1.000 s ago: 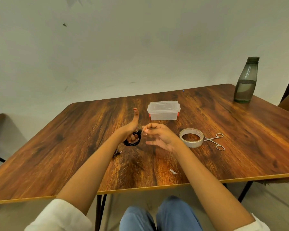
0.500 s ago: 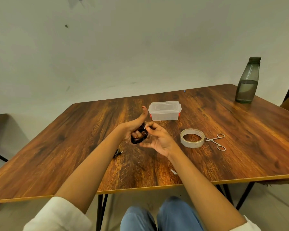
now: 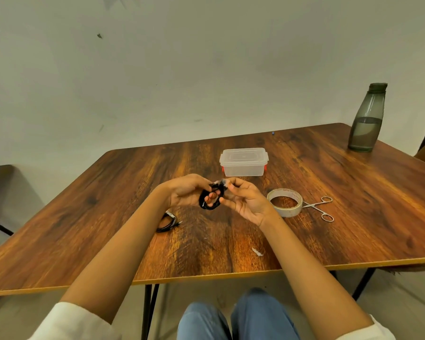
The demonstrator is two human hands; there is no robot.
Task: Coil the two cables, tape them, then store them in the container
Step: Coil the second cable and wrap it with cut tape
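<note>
A wooden desk point(image 3: 353, 217) with dark grain stands against a plain pale wall. Above its middle, both hands hold a coiled black cable point(image 3: 210, 201) clear of the surface. The left hand point(image 3: 185, 191) grips the coil with its fingers curled through and round the loop. The right hand point(image 3: 247, 203) pinches the top of the coil between thumb and forefinger, its other fingers loosely spread beneath. Something pale shows at the pinch, too blurred to tell what it is.

A second black cable point(image 3: 168, 222) lies bundled on the desk just beside the left forearm. Behind the hands sits the clear container point(image 3: 243, 163), its lid on. To the right of the right hand lies a roll of tape point(image 3: 285, 209), flat on the desk, with small scissors point(image 3: 320, 208) just beside it. A small white scrap point(image 3: 257, 252) lies near the front edge. A grey bottle point(image 3: 367, 121) stands upright at the far right corner.
</note>
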